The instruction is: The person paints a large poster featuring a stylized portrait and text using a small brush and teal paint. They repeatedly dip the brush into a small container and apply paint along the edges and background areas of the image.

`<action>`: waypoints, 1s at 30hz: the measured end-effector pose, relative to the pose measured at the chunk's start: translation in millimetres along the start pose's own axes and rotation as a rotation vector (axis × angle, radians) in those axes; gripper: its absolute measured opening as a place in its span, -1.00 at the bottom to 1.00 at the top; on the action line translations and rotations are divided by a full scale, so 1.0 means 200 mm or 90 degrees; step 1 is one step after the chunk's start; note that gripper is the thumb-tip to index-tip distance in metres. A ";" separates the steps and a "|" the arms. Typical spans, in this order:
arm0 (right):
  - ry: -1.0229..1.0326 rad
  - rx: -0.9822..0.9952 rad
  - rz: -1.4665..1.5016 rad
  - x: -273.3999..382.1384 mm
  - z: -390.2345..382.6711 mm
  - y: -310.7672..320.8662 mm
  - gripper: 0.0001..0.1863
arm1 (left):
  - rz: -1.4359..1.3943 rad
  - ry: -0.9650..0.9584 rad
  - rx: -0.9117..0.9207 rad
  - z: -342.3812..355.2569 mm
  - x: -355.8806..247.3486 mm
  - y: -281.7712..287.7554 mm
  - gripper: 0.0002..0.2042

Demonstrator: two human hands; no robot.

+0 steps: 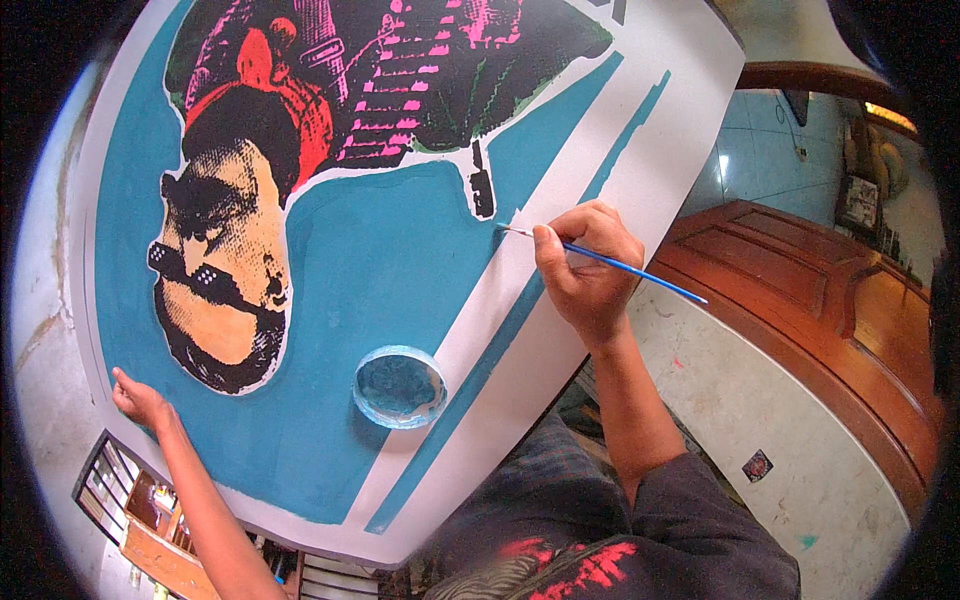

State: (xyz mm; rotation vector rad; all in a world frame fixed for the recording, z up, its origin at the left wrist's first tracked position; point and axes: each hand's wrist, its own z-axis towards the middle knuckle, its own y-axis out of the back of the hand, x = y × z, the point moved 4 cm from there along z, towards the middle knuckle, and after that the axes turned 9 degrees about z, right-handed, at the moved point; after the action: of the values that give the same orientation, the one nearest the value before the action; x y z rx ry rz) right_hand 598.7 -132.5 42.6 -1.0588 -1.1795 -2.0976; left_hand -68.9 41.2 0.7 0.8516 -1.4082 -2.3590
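A large painting (pixel 375 285) lies before me, with a teal ground, a black, pink, red and tan figure upside down to me, and white and teal stripes. My right hand (pixel 592 262) pinches a thin blue paintbrush (pixel 630 268), its tip on the teal edge beside a white stripe. At the painting's left border, my left hand (pixel 146 400) is closed on the edge; some of its fingers are hidden. A round clear tub (pixel 400 388) with teal paint smeared inside sits on the painting, nearer to me than the brush.
At the right stands a carved brown wooden panel (pixel 760 260), beside a pale surface (pixel 740 390) with paint spots and a small dark square sticker (pixel 757 465). Below the left border is a wooden shelf (pixel 165 560) with black metal bars (pixel 105 475) and small items.
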 end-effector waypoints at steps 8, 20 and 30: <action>-0.051 -0.086 0.034 -0.03 -0.02 0.01 -0.88 | -0.002 -0.024 -0.012 -0.03 -0.03 0.01 -0.38; -0.058 -0.075 0.010 -0.03 -0.01 0.00 -0.87 | -0.003 -0.005 -0.006 0.01 0.03 -0.01 -0.35; 0.058 -0.023 0.034 -0.02 -0.02 0.01 -0.88 | 0.001 -0.015 -0.007 0.02 0.03 -0.02 -0.36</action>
State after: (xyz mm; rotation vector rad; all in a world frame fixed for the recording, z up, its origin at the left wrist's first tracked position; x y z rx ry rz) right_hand 601.4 -136.3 39.6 -0.9895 -1.0624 -2.1093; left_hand -76.3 42.3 -3.3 0.8219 -1.4040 -2.3810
